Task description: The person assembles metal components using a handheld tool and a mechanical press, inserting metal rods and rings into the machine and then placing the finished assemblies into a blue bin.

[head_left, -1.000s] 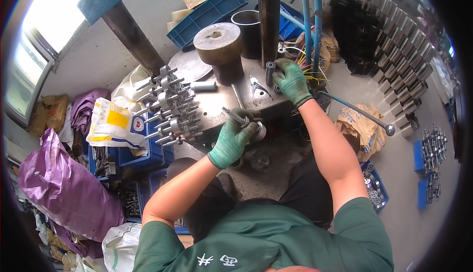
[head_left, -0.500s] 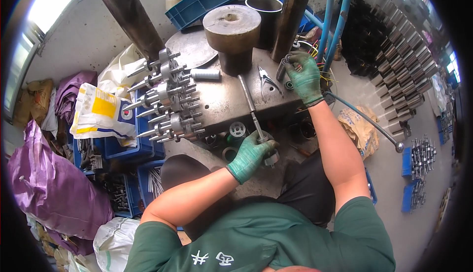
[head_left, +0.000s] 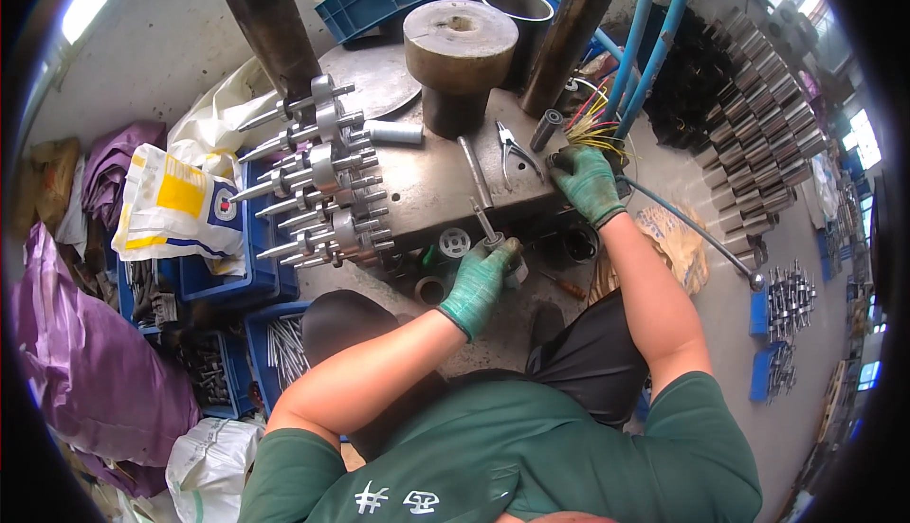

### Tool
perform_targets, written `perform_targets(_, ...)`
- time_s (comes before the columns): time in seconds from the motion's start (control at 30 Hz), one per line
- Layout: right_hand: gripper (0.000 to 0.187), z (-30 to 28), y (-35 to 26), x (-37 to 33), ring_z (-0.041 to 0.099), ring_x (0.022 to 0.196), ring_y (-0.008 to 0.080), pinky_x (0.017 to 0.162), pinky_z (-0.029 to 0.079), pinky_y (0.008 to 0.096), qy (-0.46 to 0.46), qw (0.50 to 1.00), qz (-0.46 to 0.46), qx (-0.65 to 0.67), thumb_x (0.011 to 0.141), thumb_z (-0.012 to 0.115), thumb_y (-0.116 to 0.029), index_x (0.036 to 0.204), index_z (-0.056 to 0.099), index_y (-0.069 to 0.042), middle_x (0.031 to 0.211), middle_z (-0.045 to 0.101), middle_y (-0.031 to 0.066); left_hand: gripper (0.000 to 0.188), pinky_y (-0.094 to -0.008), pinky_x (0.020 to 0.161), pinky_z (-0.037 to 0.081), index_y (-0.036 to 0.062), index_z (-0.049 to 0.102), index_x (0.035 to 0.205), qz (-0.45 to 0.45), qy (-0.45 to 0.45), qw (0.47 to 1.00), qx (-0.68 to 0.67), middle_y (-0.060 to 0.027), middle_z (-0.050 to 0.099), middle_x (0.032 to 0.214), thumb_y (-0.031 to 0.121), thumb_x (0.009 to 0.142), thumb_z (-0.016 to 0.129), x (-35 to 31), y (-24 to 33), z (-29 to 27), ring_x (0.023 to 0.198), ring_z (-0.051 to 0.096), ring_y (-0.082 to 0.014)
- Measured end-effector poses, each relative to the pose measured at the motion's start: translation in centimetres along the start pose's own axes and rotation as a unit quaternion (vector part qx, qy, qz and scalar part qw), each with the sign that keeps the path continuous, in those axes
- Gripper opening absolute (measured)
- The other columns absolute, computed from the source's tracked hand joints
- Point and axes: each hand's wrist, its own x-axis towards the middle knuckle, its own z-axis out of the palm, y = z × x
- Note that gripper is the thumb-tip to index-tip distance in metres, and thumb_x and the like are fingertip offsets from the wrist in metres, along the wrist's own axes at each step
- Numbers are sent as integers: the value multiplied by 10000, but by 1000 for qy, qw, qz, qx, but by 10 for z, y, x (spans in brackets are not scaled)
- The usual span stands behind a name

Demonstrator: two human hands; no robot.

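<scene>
My left hand [head_left: 481, 283], in a green glove, is closed round a steel shaft [head_left: 484, 223] in front of the bench. The shaft's thin end points up and away; a round metal part shows below my fingers. My right hand [head_left: 587, 182], also gloved, is down at the bench's right corner with its fingers curled. What they hold, if anything, is hidden. Just beyond it a dark cylindrical stack of ring-like parts [head_left: 546, 130] leans on the bench. Pliers [head_left: 512, 153] and a metal rod [head_left: 474, 171] lie between my hands.
Shafts with round discs [head_left: 327, 168] are stacked at the bench's left. A heavy round press block [head_left: 461, 40] stands mid-bench between steel columns. Coloured wires [head_left: 595, 125] and a ball-ended lever [head_left: 756, 281] are at right. Blue bins [head_left: 270, 333] and a purple sack [head_left: 95, 362] lie left.
My right hand has come off the dark stack and moved down toward me, over the spot where a small ring lay. The held shaft has drawn back from the rod on the bench.
</scene>
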Motion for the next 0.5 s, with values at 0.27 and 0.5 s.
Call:
perform_targets(0.27, 155, -10, -31, -3, 691, 871, 309, 798, 554, 403, 83, 993, -19, 87, 811, 786, -162, 927, 769, -60, 958, 716, 154, 197, -308, 572, 477, 109, 578, 1046, 11, -16, 1000, -12, -15, 611, 858, 301, 1049, 622, 4, -14, -8, 707, 588, -151)
perform_targets(0.5, 192, -88, -125, 64, 673, 851, 70, 789, 562, 229, 88, 930, -30, 355, 920, 767, -27, 1104, 713, -15, 982, 726, 10, 183, -393, 702, 572, 125, 585, 1110, -44, -16, 999, -3, -42, 649, 929, 130, 928, 610, -1, 2, 2, 796, 638, -187)
